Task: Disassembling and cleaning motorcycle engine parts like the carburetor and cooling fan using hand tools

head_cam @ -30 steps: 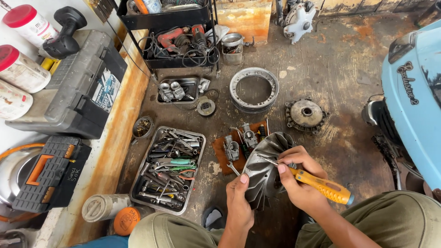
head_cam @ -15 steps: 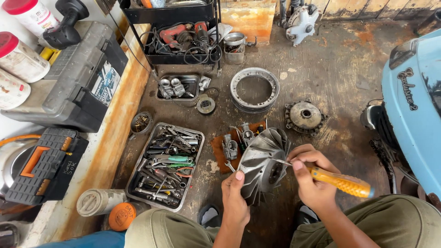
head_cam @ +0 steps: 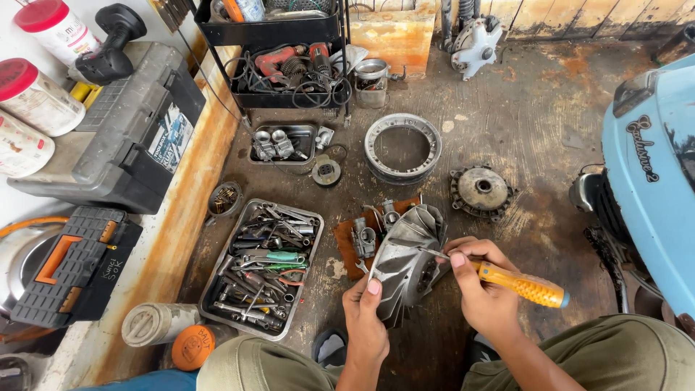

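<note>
Head view: left hand (head_cam: 365,322) steadies fan wheel (head_cam: 405,257).

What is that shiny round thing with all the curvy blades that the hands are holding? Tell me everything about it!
It is a metal fan wheel, grey and dull-shiny, with many curved blades ringing a dark hub. It stands on edge, tilted, above the stained floor. The left hand grips its lower rim, thumb pressed on a blade. The right hand pokes the thin metal tip of a yellow-handled screwdriver in near the hub. Behind it lie small engine parts on a brown board.
</note>
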